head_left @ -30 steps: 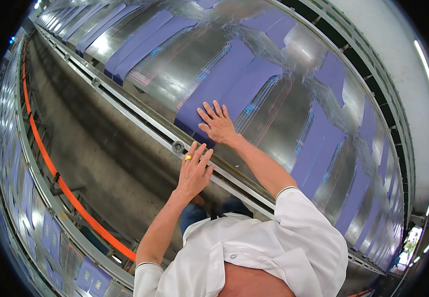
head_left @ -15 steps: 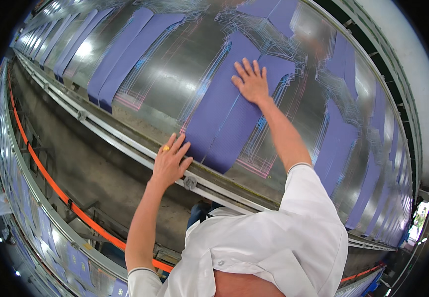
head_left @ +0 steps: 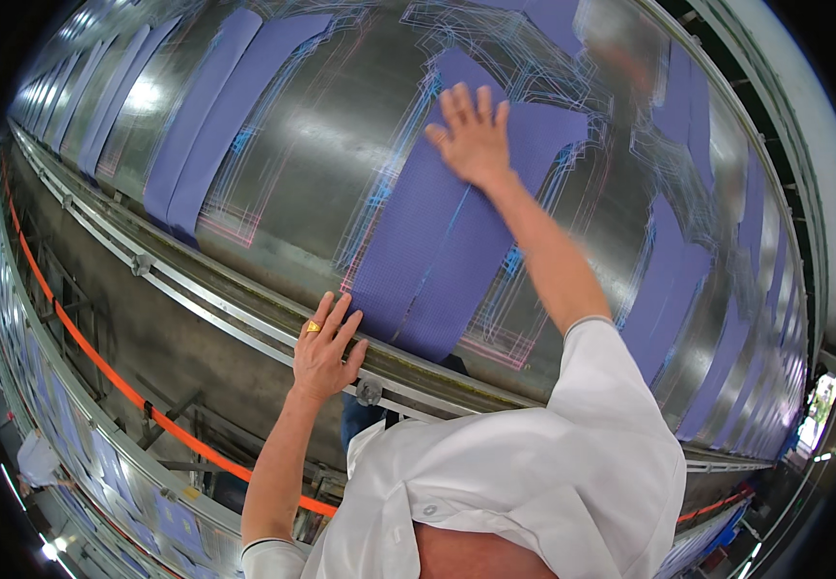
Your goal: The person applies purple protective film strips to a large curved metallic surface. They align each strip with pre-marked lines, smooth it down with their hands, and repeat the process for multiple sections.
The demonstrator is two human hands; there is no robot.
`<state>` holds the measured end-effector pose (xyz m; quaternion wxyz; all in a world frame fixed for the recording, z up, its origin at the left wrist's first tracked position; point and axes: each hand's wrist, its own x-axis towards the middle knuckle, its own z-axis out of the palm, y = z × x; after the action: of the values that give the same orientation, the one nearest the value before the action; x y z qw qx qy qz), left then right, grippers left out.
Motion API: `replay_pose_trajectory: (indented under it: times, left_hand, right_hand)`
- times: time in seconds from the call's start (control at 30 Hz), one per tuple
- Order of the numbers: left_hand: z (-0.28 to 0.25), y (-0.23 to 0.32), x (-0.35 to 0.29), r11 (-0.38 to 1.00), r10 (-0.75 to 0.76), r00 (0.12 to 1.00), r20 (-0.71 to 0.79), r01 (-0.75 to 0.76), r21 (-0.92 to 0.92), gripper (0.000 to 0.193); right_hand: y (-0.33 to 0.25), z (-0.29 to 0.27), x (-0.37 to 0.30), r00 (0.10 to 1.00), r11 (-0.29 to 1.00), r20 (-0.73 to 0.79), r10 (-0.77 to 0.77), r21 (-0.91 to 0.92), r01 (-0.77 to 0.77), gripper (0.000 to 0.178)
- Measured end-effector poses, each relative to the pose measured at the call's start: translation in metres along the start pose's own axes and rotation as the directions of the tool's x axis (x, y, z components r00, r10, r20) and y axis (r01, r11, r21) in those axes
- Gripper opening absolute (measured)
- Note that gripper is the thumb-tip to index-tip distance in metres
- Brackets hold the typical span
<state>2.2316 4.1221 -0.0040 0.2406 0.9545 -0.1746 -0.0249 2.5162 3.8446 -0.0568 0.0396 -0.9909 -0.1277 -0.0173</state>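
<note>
Two purple fabric pieces lie side by side on a grey metal table, meeting along a narrow seam. My right hand rests with fingers spread on the upper part of the left piece, near the seam. At the table's near edge is my left hand, its fingers apart and a yellow ring on one of them. Its fingertips are at the lower left corner of the fabric; whether they press on it I cannot tell. Blue and pink outlines are drawn on the table around the pieces.
More purple pieces lie in rows to the left and right along the table. A metal rail runs along the near edge, with a round clamp on it. Behind it, an orange tube follows another table at the lower left.
My right hand has slid a little up and left over the fabric. My left hand has shifted slightly down along the edge. The whole view has turned a little.
</note>
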Motion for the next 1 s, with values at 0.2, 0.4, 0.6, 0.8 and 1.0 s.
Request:
replay_pose_trajectory:
  times: [0.2, 0.4, 0.6, 0.8, 1.0]
  left_hand:
    - [0.0, -0.002, 0.0, 1.0, 0.015, 1.0, -0.004, -0.015, 0.012, 0.043]
    - [0.0, -0.002, -0.002, 0.999, 0.026, 1.0, 0.007, -0.026, 0.042, 0.041]
    - [0.002, -0.003, -0.002, 0.997, 0.062, 0.998, -0.026, -0.061, 0.048, 0.041]
    - [0.004, -0.005, -0.003, 0.999, 0.049, 0.999, -0.018, -0.049, 0.016, 0.042]
    - [0.002, -0.003, 0.0, 0.999, 0.035, 0.999, -0.022, -0.035, 0.015, 0.042]
  right_hand:
    - [-0.121, -0.014, -0.141, 0.933, 0.92, 0.067, -0.354, 0.205, 0.334, 0.079]
    - [-0.103, -0.012, -0.179, 0.927, 0.903, 0.073, -0.368, 0.266, 0.338, 0.077]
    - [0.045, -0.013, -0.073, 0.96, 0.96, 0.019, 0.278, -0.018, -0.278, 0.085]
    - [0.126, -0.012, -0.03, 0.852, 0.852, 0.006, 0.524, -0.03, -0.523, 0.09]
    - [0.045, -0.004, -0.042, 0.91, 0.909, 0.016, 0.415, -0.06, -0.413, 0.091]
